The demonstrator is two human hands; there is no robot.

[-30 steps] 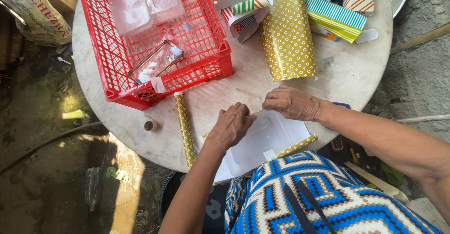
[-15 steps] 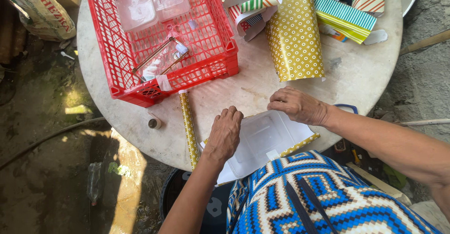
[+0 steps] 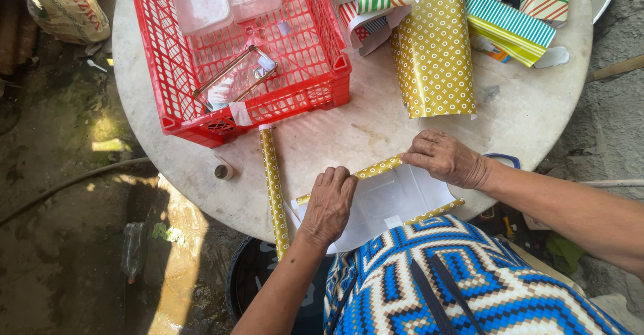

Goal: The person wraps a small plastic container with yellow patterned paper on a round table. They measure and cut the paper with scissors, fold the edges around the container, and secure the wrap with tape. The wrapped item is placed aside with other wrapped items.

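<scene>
A sheet of gold patterned wrapping paper (image 3: pixel 396 201) lies white side up at the near edge of a round stone table (image 3: pixel 362 134). Its far edge is folded over into a narrow gold strip (image 3: pixel 377 168). My left hand (image 3: pixel 329 204) presses fingers down on the left end of that fold. My right hand (image 3: pixel 446 157) pinches and presses the right end of it. A thin rolled gold paper tube (image 3: pixel 274 187) lies just left of my left hand.
A red plastic crate (image 3: pixel 315 60) with clear containers and a metal-framed item stands at the back left. A curled gold paper roll (image 3: pixel 433 50) and striped wrapped boxes (image 3: pixel 506 23) lie at the back right. A small tape roll (image 3: pixel 223 171) sits near the table's left edge.
Both hands have slid apart along the paper's far edge. A gold folded strip now shows between them where the edge has been turned over.
</scene>
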